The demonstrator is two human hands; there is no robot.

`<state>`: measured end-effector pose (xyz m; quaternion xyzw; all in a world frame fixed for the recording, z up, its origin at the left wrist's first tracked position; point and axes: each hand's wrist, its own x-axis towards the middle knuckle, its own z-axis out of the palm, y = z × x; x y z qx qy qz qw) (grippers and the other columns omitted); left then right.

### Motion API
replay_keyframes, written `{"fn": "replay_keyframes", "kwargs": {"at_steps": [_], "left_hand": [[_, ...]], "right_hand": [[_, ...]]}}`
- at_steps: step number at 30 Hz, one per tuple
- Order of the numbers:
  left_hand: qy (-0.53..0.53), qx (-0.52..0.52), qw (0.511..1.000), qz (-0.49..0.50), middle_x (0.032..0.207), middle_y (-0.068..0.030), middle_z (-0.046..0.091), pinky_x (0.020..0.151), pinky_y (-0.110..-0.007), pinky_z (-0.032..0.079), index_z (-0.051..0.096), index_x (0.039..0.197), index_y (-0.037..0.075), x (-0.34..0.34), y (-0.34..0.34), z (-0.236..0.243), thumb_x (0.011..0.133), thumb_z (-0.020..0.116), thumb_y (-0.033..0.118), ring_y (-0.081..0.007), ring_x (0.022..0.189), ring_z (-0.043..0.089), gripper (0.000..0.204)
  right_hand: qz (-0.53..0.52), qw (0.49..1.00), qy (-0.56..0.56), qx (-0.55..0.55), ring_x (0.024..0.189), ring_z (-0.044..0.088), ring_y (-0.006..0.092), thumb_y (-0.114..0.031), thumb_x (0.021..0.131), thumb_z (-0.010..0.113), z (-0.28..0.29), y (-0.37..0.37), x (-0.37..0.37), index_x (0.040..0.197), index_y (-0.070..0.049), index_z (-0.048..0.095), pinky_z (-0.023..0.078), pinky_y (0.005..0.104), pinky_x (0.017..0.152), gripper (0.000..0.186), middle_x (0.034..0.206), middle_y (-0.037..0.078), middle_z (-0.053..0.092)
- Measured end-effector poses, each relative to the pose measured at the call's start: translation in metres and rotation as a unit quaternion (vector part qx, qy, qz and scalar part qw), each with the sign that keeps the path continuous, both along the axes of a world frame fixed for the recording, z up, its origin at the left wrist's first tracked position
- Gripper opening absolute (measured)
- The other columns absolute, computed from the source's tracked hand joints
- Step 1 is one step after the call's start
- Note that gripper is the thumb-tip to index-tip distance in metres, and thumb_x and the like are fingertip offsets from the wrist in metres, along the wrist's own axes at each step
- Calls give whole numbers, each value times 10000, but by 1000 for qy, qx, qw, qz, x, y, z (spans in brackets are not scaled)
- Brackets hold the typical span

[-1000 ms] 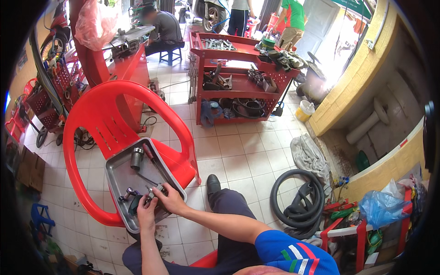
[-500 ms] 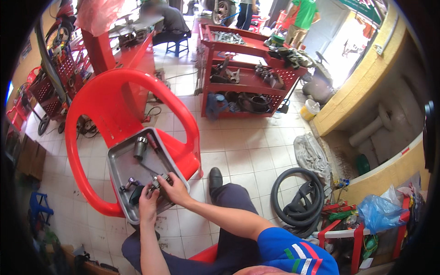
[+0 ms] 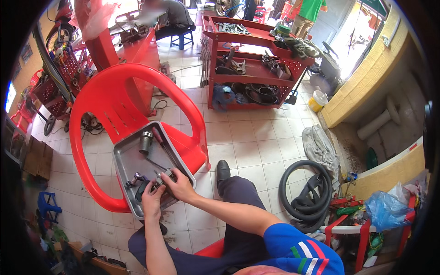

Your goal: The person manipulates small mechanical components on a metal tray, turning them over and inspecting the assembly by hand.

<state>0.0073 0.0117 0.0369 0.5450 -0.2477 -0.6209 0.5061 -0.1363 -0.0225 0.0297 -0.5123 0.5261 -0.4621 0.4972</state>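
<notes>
A grey metal tray point(image 3: 126, 158) rests on the seat of a red plastic armchair point(image 3: 101, 103) before me. Over its near end, both my hands are closed around a small silvery metal part point(image 3: 159, 179), whose exact kind I cannot make out. My left hand point(image 3: 151, 200) grips it from the near left, my right hand point(image 3: 182, 186) from the right. In the tray lie a dark metal cylinder point(image 3: 145, 142), a red-handled tool point(image 3: 157, 134) and a small shiny fitting point(image 3: 137, 178). A black piece point(image 3: 141, 189) sits beside my left fingers.
A red tool trolley point(image 3: 250, 79) loaded with tools and parts stands ahead. On the tiled floor to my right lie coiled black tubes point(image 3: 285, 192) and a grey cloth point(image 3: 321, 145). A blue stool point(image 3: 48, 206) is at far left. Other people are in the background.
The whole view has shifted slightly, so the chair and tray appear a little farther right. Both hands still hold the metal part, with only a small change in the fingers.
</notes>
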Motion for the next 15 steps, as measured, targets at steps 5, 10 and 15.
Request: {"fn": "replay_keyframes", "kwargs": {"at_steps": [5,10,15], "left_hand": [[0,-24,1000,-1,1125,-130,642,825,-336,568,439,1390,-24,3,-5,-1,860,744,62,-202,1002,642,617],[-5,-21,1000,1,1112,-146,642,816,-351,578,425,1400,-25,4,-6,0,862,740,60,-204,988,644,629],[0,-9,1000,5,1098,-141,644,805,-361,582,416,1407,-20,7,-3,2,859,743,60,-201,966,650,644]], "right_hand": [[-3,1000,-25,10,794,590,176,-424,920,656,16,-1,-1,1094,54,582,475,319,713,514,875,144,641],[-13,1000,-13,0,794,595,190,-424,917,657,9,-4,1,1088,45,589,476,331,714,504,868,153,642],[-3,1000,2,-4,796,592,190,-424,918,657,8,-3,3,1079,39,594,475,338,723,494,862,161,644]]}}
